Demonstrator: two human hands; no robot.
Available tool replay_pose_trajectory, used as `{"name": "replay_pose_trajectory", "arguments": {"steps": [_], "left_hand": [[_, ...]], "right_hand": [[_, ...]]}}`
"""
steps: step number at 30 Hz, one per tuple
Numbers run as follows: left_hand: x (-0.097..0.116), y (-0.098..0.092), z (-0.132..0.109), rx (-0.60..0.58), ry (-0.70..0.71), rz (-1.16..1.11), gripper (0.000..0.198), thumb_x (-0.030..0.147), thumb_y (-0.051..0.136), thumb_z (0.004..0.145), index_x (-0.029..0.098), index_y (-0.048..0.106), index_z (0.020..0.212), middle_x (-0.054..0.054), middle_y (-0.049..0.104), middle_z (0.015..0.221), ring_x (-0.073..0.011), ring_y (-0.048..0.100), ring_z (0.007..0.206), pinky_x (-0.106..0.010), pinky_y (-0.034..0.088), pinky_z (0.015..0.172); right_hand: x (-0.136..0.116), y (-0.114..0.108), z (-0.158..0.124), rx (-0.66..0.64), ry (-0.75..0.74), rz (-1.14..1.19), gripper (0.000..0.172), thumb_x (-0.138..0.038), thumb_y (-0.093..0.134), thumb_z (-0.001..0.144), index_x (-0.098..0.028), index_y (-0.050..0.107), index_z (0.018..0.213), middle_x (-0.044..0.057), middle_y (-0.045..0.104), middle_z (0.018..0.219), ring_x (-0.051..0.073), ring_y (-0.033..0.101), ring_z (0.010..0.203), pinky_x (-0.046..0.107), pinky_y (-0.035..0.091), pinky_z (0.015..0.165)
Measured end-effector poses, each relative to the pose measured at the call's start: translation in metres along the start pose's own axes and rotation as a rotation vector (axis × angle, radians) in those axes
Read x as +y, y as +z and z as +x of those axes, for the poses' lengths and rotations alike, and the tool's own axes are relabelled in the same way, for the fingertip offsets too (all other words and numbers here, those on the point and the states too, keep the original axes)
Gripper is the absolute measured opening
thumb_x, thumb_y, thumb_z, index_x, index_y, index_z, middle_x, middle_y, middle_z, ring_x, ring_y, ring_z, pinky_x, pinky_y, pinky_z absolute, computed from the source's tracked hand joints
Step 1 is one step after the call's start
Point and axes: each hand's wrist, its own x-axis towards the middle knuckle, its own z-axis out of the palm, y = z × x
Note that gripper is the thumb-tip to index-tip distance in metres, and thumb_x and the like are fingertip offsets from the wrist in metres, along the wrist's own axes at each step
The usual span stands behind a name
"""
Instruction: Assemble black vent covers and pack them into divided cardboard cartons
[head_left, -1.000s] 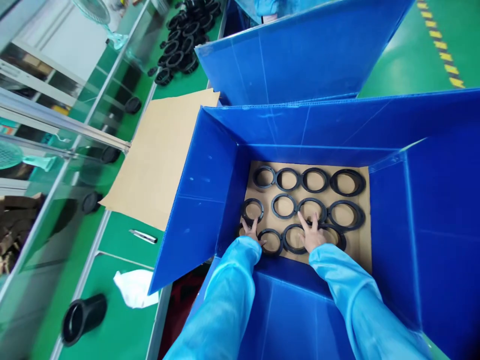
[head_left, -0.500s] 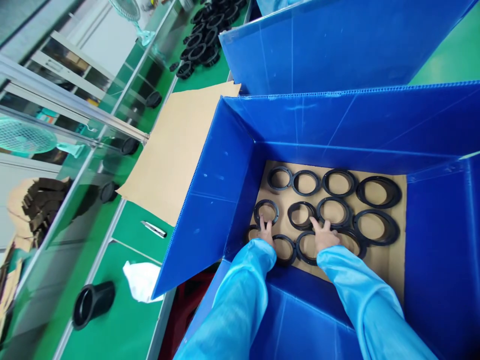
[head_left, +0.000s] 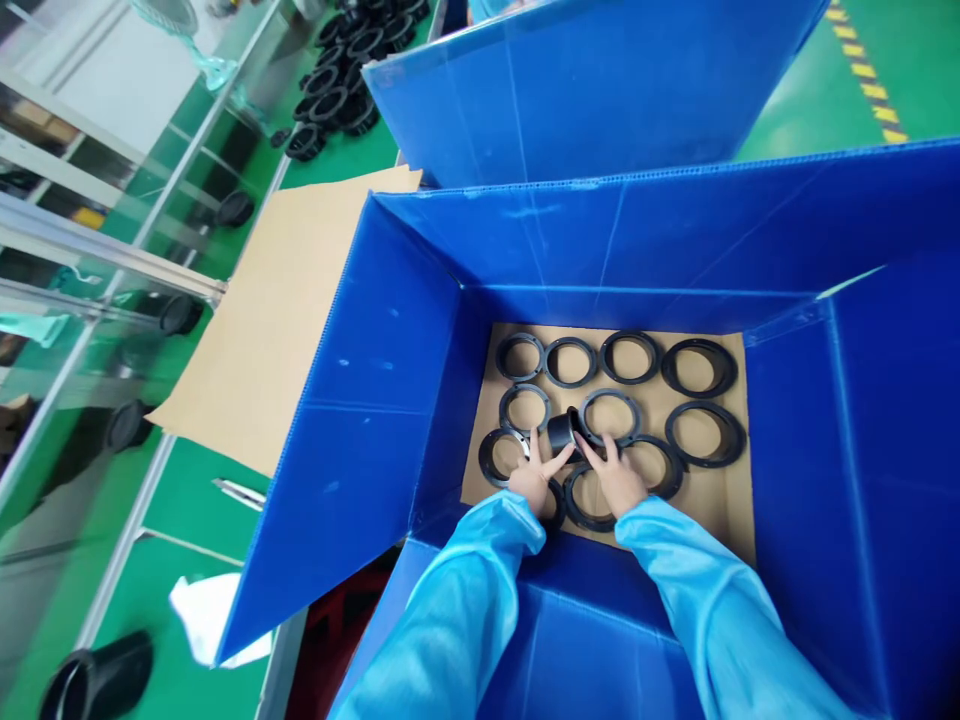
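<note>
Inside a blue corrugated plastic box [head_left: 585, 240], several black plastic rings stand in rows on a brown cardboard sheet [head_left: 731, 495]. One black flanged ring [head_left: 562, 431] lies tilted on its side in the middle row, its tube wall showing. My left hand [head_left: 532, 486], fingers spread, is just below it with the thumb close to its lower edge. On the other side my right hand [head_left: 622, 484] also has its fingers apart, a fingertip at the ring's right edge. Whether either hand presses on the ring is hard to tell. My palms partly cover the front-row rings [head_left: 587, 497].
Another blue panel [head_left: 600, 95] rises behind the box. Left of it, a cardboard sheet [head_left: 292, 300] lies on the green bench, with a cutter knife [head_left: 240, 493], a white cloth or bag [head_left: 214, 615] and a black tube [head_left: 101, 680]. Black parts [head_left: 337, 90] are piled farther back.
My hands have come closer together around the middle-row ring, which has gone from upright to tipped on its side. The left-hand rings sit closer together. The view has shifted right.
</note>
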Motion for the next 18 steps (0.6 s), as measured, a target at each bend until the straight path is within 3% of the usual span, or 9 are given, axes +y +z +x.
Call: {"name": "replay_pose_trajectory", "arguments": {"steps": [5,8,10,14,16,18], "left_hand": [[-0.001,-0.012,0.001,0.003,0.152,0.114,0.103,-0.004,0.048,0.084,0.057,-0.005,0.149,-0.014,0.015,0.166,-0.0244,0.067,0.095,-0.03,0.062,0.063],[-0.006,-0.007,0.004,0.023,0.155,0.116,0.098,-0.003,0.044,0.086,0.053,-0.003,0.151,-0.016,0.022,0.164,-0.0208,0.069,0.091,-0.029,0.061,0.065],[-0.013,0.001,0.005,0.031,0.135,0.101,0.095,-0.003,0.043,0.087,0.053,0.001,0.152,-0.016,0.023,0.164,-0.021,0.069,0.092,-0.03,0.061,0.067],[-0.03,0.017,0.007,0.072,0.061,-0.052,0.095,0.001,0.051,0.085,0.048,0.007,0.155,-0.014,0.014,0.166,-0.025,0.065,0.11,-0.032,0.059,0.08],[-0.038,0.02,0.01,0.07,0.043,-0.193,0.098,0.005,0.056,0.082,0.041,0.005,0.157,-0.014,0.004,0.168,-0.0229,0.065,0.108,-0.031,0.058,0.084],[-0.042,0.02,0.014,0.047,0.052,-0.317,0.103,0.008,0.061,0.079,0.038,0.001,0.158,-0.011,0.002,0.168,-0.021,0.066,0.106,-0.029,0.057,0.086]], "right_hand": [[0.001,0.002,-0.002,-0.015,0.075,0.036,0.081,-0.004,0.034,0.091,-0.046,0.014,0.156,0.011,0.05,0.14,0.019,0.064,0.081,0.028,0.058,0.054],[0.017,0.001,-0.01,-0.066,0.178,0.059,0.086,-0.001,0.035,0.089,-0.045,0.005,0.157,0.011,0.053,0.134,0.019,0.063,0.078,0.028,0.054,0.05],[0.03,-0.004,-0.018,-0.097,0.26,0.062,0.086,-0.002,0.037,0.088,-0.043,0.008,0.158,0.012,0.053,0.135,0.022,0.062,0.082,0.03,0.051,0.052],[0.032,-0.026,-0.026,0.002,0.213,0.105,0.065,-0.025,0.05,0.094,-0.026,0.031,0.157,0.016,0.05,0.141,0.031,0.053,0.104,0.046,0.049,0.08],[0.018,-0.038,-0.02,0.076,0.103,0.194,0.062,-0.039,0.053,0.095,-0.021,0.039,0.152,0.017,0.049,0.145,0.034,0.046,0.118,0.049,0.041,0.095],[-0.002,-0.048,-0.008,0.094,0.001,0.298,0.056,-0.042,0.054,0.095,-0.021,0.046,0.147,0.015,0.054,0.14,0.033,0.043,0.124,0.05,0.034,0.104]]}}
